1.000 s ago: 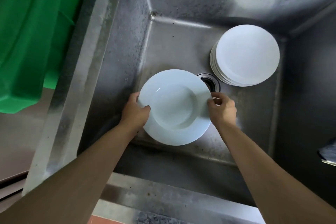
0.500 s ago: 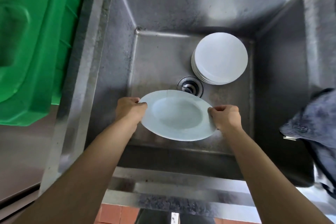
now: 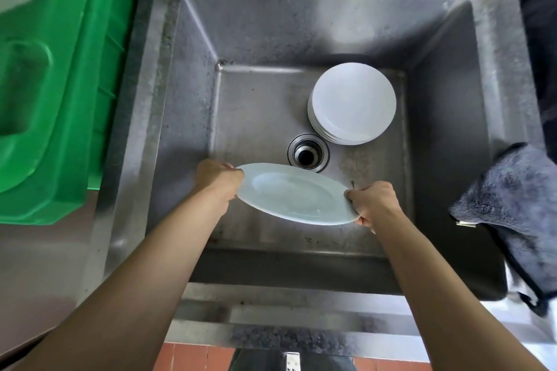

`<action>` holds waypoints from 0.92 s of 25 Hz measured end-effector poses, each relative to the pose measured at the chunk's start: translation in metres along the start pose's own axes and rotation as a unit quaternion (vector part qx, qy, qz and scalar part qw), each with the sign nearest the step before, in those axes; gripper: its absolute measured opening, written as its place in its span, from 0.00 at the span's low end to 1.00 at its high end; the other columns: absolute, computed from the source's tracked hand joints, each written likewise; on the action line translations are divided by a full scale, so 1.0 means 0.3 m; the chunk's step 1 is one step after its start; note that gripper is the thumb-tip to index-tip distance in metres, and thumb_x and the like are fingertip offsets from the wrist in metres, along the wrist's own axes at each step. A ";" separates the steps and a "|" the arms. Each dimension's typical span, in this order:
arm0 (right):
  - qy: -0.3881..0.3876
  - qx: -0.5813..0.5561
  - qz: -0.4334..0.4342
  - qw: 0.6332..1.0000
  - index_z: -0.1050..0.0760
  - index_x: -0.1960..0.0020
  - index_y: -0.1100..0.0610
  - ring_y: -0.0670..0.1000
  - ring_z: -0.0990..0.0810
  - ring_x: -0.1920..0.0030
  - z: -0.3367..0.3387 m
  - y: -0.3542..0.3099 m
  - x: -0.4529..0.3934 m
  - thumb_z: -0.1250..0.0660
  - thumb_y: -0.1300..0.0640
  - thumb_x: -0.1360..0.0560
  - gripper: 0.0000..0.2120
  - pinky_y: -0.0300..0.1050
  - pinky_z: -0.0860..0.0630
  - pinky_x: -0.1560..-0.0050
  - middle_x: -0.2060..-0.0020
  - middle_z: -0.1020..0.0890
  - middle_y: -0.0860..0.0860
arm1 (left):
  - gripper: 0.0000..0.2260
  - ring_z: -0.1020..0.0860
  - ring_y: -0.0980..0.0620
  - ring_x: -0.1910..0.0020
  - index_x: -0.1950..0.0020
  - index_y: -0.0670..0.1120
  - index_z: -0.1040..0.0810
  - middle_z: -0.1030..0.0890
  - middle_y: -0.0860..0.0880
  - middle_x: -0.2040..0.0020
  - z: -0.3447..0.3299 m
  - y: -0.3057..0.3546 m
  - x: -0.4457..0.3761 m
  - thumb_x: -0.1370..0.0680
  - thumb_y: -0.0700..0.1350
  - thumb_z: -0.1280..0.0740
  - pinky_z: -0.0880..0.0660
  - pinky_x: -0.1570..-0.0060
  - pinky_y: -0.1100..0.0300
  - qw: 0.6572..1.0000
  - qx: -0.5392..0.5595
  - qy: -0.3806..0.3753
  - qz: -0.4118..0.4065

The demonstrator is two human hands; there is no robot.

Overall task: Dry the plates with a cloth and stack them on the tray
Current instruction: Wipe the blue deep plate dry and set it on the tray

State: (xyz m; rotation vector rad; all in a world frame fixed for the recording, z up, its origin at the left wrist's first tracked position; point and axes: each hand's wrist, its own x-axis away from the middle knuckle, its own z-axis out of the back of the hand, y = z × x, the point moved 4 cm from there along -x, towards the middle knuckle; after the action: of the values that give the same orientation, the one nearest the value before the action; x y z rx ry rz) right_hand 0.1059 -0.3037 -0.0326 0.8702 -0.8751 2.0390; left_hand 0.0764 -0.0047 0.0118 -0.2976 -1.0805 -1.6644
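over the steel sink, a white deep plate is held tilted, clear of the sink floor. left hand grips its left rim, fingers curled around the edge; right hand grips the right rim likewise. behind it, past the drain, a stack of white plates sits upside down. grey cloth hangs at the sink's right edge; green crate stands on the left.
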 end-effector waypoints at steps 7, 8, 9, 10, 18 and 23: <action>-0.021 -0.058 0.022 0.998 0.20 0.54 0.65 0.59 0.16 0.63 -0.009 0.033 0.041 0.32 0.56 0.19 0.12 0.59 0.15 0.53 0.63 0.16 0.59 | 0.05 0.21 0.44 0.63 0.60 0.43 0.21 0.19 0.45 0.62 -0.001 0.028 0.015 0.26 0.36 0.29 0.20 0.59 0.54 0.999 0.035 0.019 0.002; -0.018 -0.074 0.045 0.996 0.20 0.55 0.64 0.56 0.18 0.65 -0.009 0.030 0.051 0.34 0.56 0.18 0.13 0.55 0.15 0.57 0.64 0.18 0.57 | 0.05 0.20 0.44 0.64 0.61 0.42 0.21 0.19 0.45 0.62 0.002 0.025 0.021 0.26 0.38 0.28 0.19 0.57 0.52 0.999 0.040 0.029 0.010; -0.010 -0.085 0.070 0.994 0.20 0.57 0.62 0.54 0.20 0.66 -0.006 0.026 0.062 0.35 0.55 0.17 0.14 0.52 0.16 0.61 0.64 0.19 0.55 | 0.07 0.20 0.43 0.64 0.62 0.42 0.21 0.19 0.45 0.63 0.006 0.020 0.028 0.26 0.41 0.28 0.19 0.56 0.50 0.998 0.048 0.036 0.019; 0.001 -0.090 0.093 0.992 0.21 0.58 0.61 0.52 0.21 0.66 -0.002 0.022 0.075 0.37 0.55 0.17 0.14 0.49 0.18 0.63 0.65 0.20 0.54 | 0.09 0.20 0.43 0.64 0.64 0.43 0.22 0.19 0.45 0.64 0.011 0.015 0.035 0.25 0.43 0.27 0.19 0.57 0.51 0.997 0.064 0.042 0.028; 0.074 -0.247 0.171 0.951 0.25 0.44 0.53 0.41 0.19 0.59 0.004 0.028 0.195 0.38 0.50 0.16 0.08 0.33 0.26 0.63 0.56 0.18 0.46 | 0.10 0.14 0.51 0.52 0.39 0.53 0.19 0.13 0.52 0.48 -0.027 -0.021 0.220 0.17 0.50 0.37 0.18 0.63 0.57 0.910 0.396 -0.119 0.027; 0.114 -0.305 0.202 0.924 0.25 0.45 0.55 0.35 0.21 0.64 0.033 0.032 0.237 0.37 0.50 0.16 0.08 0.28 0.28 0.65 0.60 0.18 0.46 | 0.17 0.15 0.49 0.45 0.36 0.53 0.20 0.14 0.51 0.43 -0.037 0.004 0.327 0.20 0.59 0.35 0.17 0.57 0.54 0.896 0.402 -0.187 0.009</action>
State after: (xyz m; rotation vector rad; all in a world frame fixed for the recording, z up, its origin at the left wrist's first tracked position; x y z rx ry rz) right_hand 0.0656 -0.2910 0.0260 0.1076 -1.5320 1.9496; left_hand 0.0427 -0.0759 0.0713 -0.0765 -1.9443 -1.0270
